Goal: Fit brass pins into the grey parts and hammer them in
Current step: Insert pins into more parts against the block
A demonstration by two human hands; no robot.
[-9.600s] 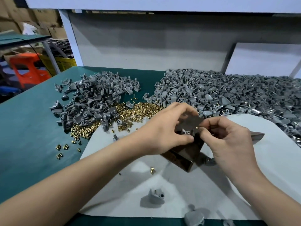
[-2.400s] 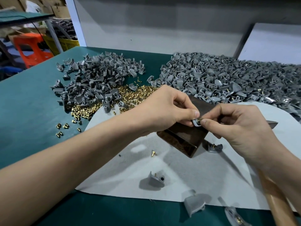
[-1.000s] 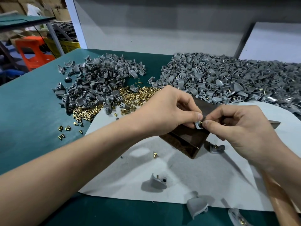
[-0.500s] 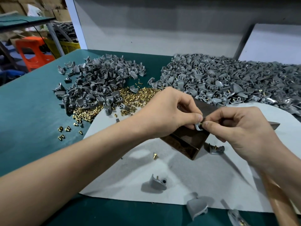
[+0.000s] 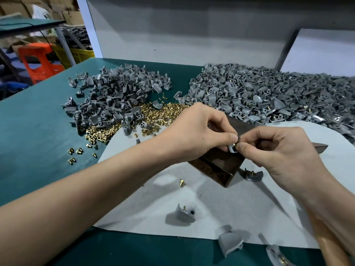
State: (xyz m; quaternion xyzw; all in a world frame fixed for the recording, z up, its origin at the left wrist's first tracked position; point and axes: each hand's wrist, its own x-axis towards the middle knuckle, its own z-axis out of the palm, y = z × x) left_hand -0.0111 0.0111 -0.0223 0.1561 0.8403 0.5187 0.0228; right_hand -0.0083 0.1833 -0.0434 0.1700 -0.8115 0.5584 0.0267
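My left hand (image 5: pixel 197 131) pinches a small grey part (image 5: pixel 231 148) over the dark metal block (image 5: pixel 221 166). My right hand (image 5: pixel 278 152) pinches a brass pin (image 5: pixel 234 145) at that part; fingertips of both hands meet there. The hammer lies under my right arm, its dark head tip (image 5: pixel 320 147) and wooden handle (image 5: pixel 330 246) showing. A heap of brass pins (image 5: pixel 153 114) lies behind my left hand. Grey parts fill a left pile (image 5: pixel 115 100) and a large right pile (image 5: pixel 269 96).
A grey mat (image 5: pixel 221 204) covers the green table (image 5: pixel 38 131). On the mat lie a loose pin (image 5: pixel 181 182) and grey parts with pins (image 5: pixel 185 213) (image 5: pixel 252 174); more parts (image 5: pixel 229 242) sit at the front edge. An orange stool (image 5: pixel 38 60) stands far left.
Both hands stay together over the block, with only small finger shifts at the grey part. The view has barely moved.
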